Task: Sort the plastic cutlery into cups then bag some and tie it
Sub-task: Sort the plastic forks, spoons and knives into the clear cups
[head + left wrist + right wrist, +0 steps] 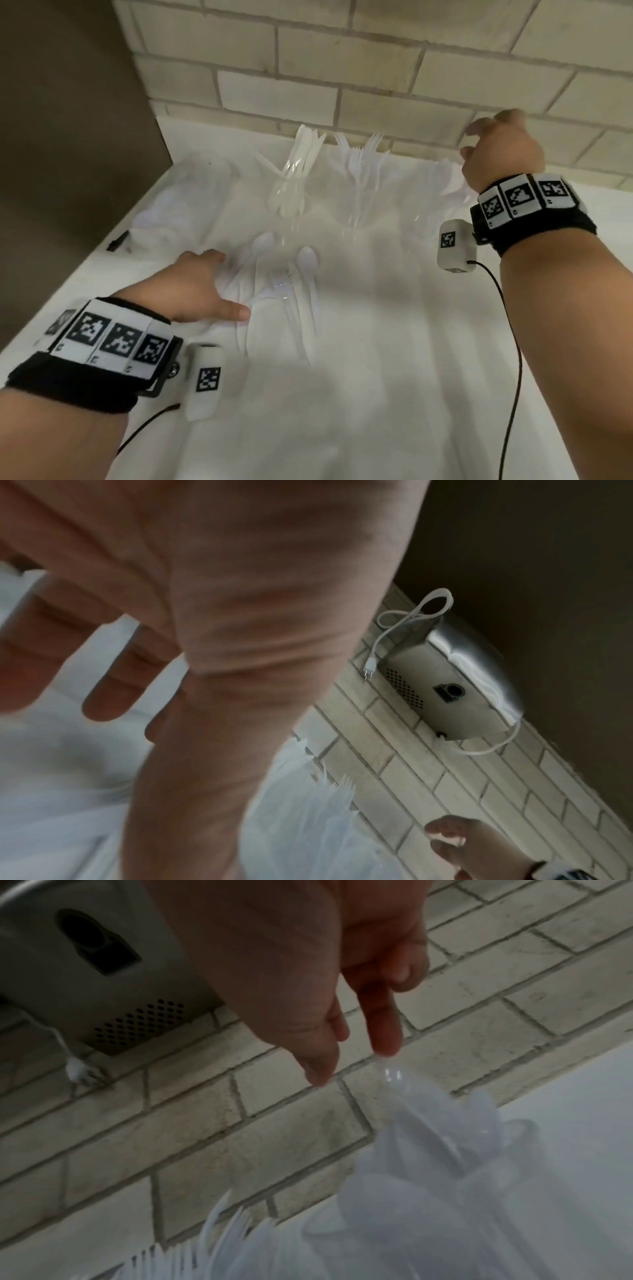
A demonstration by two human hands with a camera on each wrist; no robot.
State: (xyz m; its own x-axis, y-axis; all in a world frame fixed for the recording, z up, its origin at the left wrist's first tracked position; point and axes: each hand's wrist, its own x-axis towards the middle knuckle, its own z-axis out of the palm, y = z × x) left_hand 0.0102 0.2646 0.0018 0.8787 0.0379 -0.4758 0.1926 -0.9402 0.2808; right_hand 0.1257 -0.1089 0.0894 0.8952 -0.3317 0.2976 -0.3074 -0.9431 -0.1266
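Loose cutlery (291, 294): we rest our open left hand (195, 291) beside it, ready to gather.
Right hand (496, 154): open above far-right spoon cup (452, 185), just emptied, we judge.

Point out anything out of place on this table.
A loose pile of spoons and forks lies flat on the white table by the left hand, while the knives and forks stand sorted in clear cups.

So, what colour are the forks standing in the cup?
White, the forks look translucent in their clear cup; the head view shows it best.
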